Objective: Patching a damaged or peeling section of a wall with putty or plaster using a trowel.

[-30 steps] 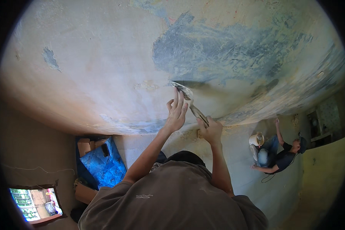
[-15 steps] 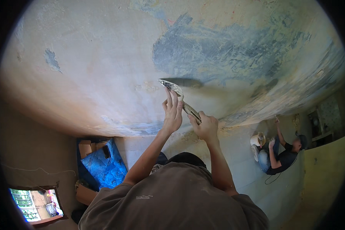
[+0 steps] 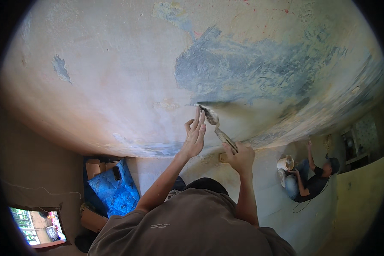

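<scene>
The right hand (image 3: 242, 158) is clenched around the handle of a trowel (image 3: 215, 127), a narrow metal blade smeared with grey plaster, its tip pressed against the wall (image 3: 115, 85) below a dark grey patch (image 3: 251, 72). The left hand (image 3: 195, 135), fingers straight and released, rests flat just beside the blade.

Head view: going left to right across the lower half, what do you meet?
Window → blue sheet → left hand → right hand on the scraper handle → bucket → crouching person.
</scene>
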Action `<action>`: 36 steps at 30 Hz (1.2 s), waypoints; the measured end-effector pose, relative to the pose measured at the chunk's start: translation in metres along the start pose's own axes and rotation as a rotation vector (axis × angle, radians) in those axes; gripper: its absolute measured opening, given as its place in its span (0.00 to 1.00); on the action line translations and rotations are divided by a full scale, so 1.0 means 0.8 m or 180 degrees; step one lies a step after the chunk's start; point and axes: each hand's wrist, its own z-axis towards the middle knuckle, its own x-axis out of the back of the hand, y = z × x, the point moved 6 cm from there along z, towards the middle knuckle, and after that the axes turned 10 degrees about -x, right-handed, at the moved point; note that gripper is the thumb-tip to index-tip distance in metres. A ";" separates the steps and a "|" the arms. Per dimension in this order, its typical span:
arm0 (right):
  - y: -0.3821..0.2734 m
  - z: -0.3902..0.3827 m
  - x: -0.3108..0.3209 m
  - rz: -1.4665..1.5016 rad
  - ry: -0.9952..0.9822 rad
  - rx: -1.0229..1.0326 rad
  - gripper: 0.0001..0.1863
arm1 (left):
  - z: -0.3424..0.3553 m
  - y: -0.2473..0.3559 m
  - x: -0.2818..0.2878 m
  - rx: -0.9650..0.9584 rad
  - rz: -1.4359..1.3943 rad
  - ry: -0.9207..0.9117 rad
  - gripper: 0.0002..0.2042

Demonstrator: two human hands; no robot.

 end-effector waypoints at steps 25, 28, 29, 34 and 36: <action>-0.001 0.014 0.025 0.0211 -0.0017 -0.0166 0.26 | -0.031 0.014 -0.001 0.0004 -0.0093 -0.0055 0.29; -0.008 0.020 0.015 0.0126 -0.0062 -0.0298 0.25 | -0.037 0.022 -0.006 0.0076 -0.0097 0.0122 0.27; -0.012 0.023 0.012 0.0151 -0.0088 -0.0177 0.24 | -0.038 0.021 0.000 0.0138 -0.0013 0.0348 0.26; 0.010 -0.004 0.027 0.0261 -0.0006 0.0136 0.22 | -0.071 -0.011 0.009 0.0744 -0.0360 0.0741 0.19; 0.039 -0.025 0.026 0.0952 -0.0270 -0.0272 0.21 | -0.083 -0.029 0.008 0.1018 -0.0535 0.0875 0.18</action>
